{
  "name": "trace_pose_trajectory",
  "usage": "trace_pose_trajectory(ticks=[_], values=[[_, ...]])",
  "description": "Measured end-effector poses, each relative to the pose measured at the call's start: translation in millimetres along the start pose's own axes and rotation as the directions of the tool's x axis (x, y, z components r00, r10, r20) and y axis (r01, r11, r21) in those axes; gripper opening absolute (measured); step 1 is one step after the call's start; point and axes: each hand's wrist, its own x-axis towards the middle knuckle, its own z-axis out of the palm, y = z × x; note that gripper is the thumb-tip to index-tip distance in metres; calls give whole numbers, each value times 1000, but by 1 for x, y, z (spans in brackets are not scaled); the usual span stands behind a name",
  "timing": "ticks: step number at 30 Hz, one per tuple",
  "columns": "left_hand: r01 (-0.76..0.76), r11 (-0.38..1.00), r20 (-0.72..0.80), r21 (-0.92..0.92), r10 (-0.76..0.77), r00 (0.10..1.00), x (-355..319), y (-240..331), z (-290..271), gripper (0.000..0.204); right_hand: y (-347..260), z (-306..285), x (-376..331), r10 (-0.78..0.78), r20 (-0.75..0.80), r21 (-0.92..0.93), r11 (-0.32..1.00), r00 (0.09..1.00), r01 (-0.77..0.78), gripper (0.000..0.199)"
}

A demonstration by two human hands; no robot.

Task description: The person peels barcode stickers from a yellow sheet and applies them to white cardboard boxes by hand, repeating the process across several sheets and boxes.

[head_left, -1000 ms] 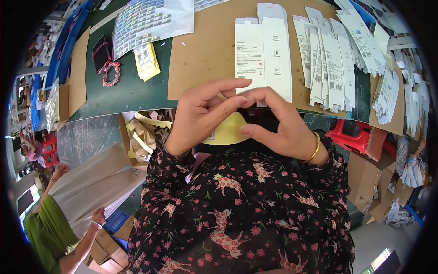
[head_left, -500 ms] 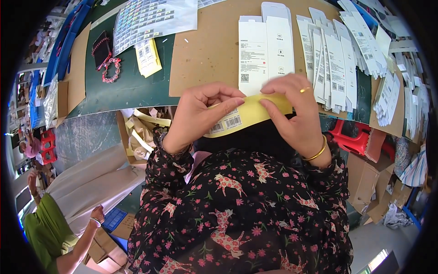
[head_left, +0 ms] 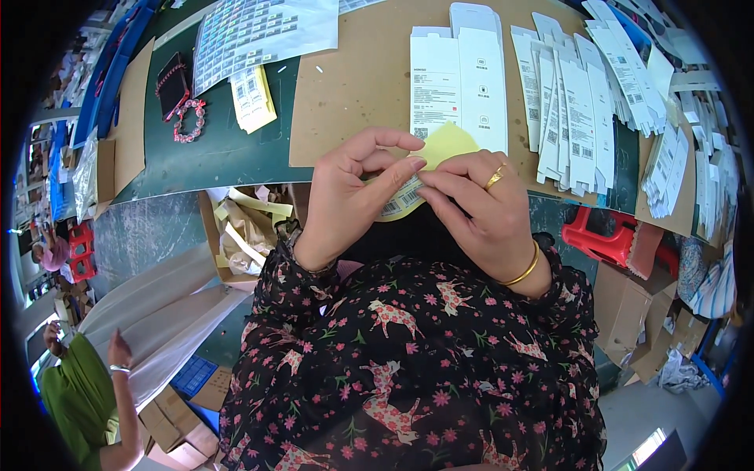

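Note:
A yellow-backed sheet of barcode labels (head_left: 451,149) is bent between my hands, just in front of the table edge. My left hand (head_left: 345,192) pinches it between thumb and fingers. The fingers of my right hand (head_left: 488,210) are closed at the sheet's printed part, thumb and forefinger together; whether a single label is between them cannot be made out. Part of the sheet curls up above my fingers. Directly behind it, flat white printed cartons (head_left: 483,78) lie on a brown cardboard sheet (head_left: 345,110).
More flat cartons (head_left: 577,118) lie fanned out to the right. At the left are another yellow label stack (head_left: 253,102), a large label sheet (head_left: 251,35), a phone (head_left: 172,86) and a beaded bracelet (head_left: 188,122). Below the table edge stands a box of scraps (head_left: 243,235). A co-worker (head_left: 75,392) is at lower left.
My right hand has come left and lower, closer to my left hand. The label sheet, stretched out to the right before, now bends upward. The co-worker's arms have moved.

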Motion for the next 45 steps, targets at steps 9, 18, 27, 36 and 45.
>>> trace_pose_trajectory(ticks=[9,18,27,36,45], values=[[-5,998,9,66,5,1000,4,-4,4,27,1,-1,1,-46,44,-13,999,998,47,20],[-116,978,-54,172,127,991,6,-21,0,16,16,-28,11,167,144,335,919,975,-207,15],[-428,744,212,513,374,903,14,-31,-1,17,71,-16,15,362,120,70,926,924,-372,11],[-430,681,210,593,385,899,19,-39,3,19,79,-11,22,342,196,12,936,919,-351,9],[-430,705,205,564,384,900,21,-42,3,20,81,-8,22,334,190,-49,942,923,-331,9]])
